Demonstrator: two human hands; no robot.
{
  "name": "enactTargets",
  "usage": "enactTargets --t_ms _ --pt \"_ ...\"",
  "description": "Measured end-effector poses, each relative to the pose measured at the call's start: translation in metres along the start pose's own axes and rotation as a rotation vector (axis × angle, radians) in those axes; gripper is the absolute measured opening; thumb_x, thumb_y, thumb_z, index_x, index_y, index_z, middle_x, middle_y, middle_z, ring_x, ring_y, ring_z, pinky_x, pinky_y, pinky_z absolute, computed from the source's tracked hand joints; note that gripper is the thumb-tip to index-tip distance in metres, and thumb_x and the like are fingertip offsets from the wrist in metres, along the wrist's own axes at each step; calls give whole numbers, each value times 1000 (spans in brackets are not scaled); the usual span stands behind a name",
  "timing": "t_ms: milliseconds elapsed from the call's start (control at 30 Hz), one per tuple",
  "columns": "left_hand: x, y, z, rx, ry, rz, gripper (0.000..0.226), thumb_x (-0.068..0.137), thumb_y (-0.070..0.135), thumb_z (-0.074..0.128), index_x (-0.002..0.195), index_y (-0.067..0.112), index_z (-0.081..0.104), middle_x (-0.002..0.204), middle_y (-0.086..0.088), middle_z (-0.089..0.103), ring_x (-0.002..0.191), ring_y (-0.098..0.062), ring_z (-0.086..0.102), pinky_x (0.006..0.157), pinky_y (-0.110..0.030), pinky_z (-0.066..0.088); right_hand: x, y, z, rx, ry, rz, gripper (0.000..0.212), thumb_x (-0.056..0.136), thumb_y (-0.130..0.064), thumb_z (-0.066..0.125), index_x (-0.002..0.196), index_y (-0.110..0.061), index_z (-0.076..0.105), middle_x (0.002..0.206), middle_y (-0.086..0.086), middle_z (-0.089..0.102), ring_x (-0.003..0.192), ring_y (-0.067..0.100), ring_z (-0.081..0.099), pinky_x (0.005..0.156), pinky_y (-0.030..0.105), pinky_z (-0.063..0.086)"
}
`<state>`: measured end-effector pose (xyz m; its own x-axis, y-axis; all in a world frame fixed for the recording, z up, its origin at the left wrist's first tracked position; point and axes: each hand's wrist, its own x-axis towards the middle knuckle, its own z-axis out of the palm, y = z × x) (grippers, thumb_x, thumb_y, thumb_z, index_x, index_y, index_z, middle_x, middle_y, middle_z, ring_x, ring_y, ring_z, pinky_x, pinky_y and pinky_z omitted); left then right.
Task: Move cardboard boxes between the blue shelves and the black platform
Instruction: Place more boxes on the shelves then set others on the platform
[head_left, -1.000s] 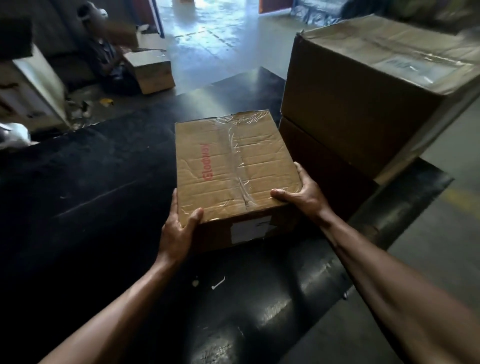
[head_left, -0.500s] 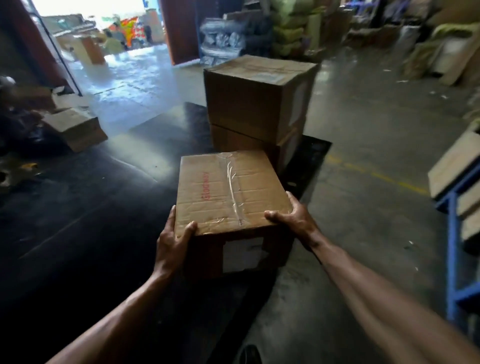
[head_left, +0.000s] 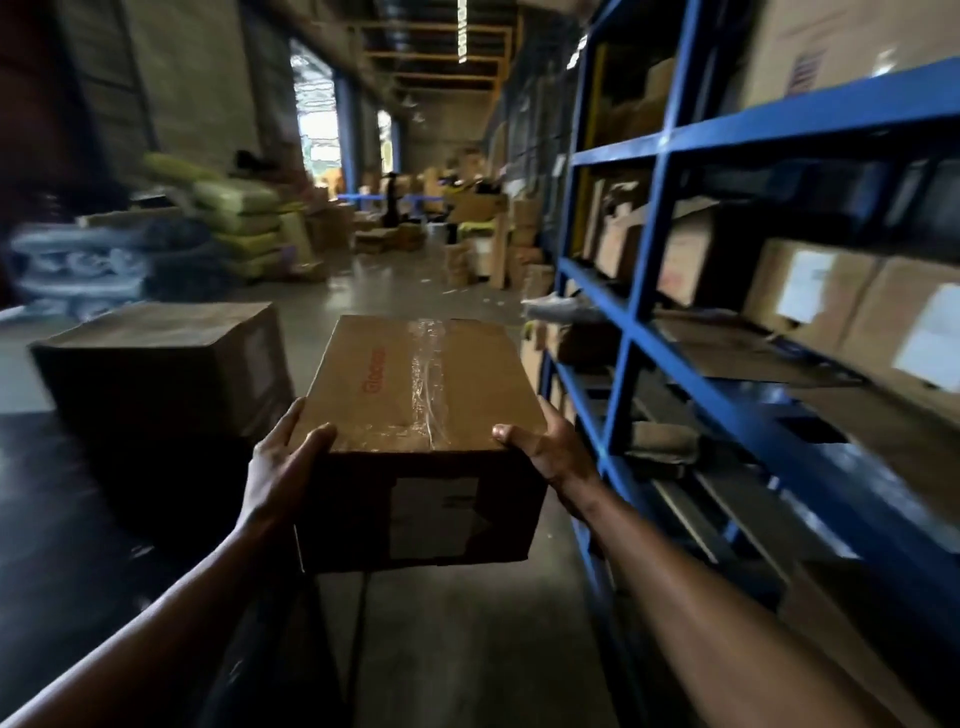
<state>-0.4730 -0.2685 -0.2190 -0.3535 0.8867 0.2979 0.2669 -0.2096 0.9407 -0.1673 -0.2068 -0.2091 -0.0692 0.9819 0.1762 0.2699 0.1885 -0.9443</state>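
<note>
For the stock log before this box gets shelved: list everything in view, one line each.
carried cardboard box: one, brown with clear tape and red print, in mid-air between both hands
large cardboard box: one, brown, on the platform at left
black platform: one, black, lower left
blue shelves: one rack, blue, along the right
shelved cardboard boxes: several, brown with white labels, on the rack
green sacks: a stack, green, left background
floor: one, grey, down the aisle
left hand: grips the box's near left corner, thumb on top
right hand: grips the near right corner, thumb on top
</note>
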Motion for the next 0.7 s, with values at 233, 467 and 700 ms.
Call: enactTargets --t_ms 233,467,700 --pt "71 59 132 -261 -246 90 64 73 49 68 134 34 58 108 17 70 101 -8 67 95 -38 53 6 -41 -121 -69 352 -38 58 64 -43 79 116 -26 61 100 -10 72 90 6 68 78 26 53" --pt "164 88 226 -350 -417 149 79 64 55 68 136 26 58 119 5 68 114 -15 62 102 -40 48 50 -53 -169 -181 610 -22 39 73 -40 79 104 -40 55 99 -17 68 93 5 63 76 22 47" --pt "242 98 308 -439 -605 194 25 81 31 63 103 42 66 100 24 69 96 12 60 86 -21 44 113 -41 -196 -178 741 -11 86 57 -60 79 134 -35 50 119 -9 67 109 12 62 99 41 49"
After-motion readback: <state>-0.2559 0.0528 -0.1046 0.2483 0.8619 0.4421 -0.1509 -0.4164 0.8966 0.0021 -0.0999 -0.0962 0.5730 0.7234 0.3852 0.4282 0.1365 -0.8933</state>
